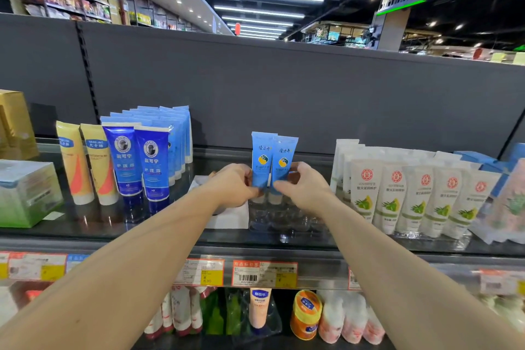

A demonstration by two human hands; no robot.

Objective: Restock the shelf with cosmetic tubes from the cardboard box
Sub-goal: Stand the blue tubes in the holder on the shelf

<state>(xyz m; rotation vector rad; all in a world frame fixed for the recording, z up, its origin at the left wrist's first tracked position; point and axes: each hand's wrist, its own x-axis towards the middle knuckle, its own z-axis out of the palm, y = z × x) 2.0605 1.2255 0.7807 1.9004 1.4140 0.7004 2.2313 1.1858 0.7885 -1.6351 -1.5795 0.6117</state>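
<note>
Two light blue cosmetic tubes stand upright, caps down, side by side on the dark shelf [159, 230], over a clear plastic holder tray [287, 221]. My left hand [235, 186] pinches the lower part of the left blue tube [262, 156]. My right hand [305, 187] grips the lower part of the right blue tube [284, 160]. The caps are partly hidden by my fingers. No cardboard box for the tubes is in view.
Left of my hands stand dark blue tubes [136, 162], yellow tubes [85, 162] and a green box [27, 193]. White tubes with green print [406, 196] fill the right side. A white paper [230, 217] lies under my left wrist. Price tags [264, 273] line the shelf edge.
</note>
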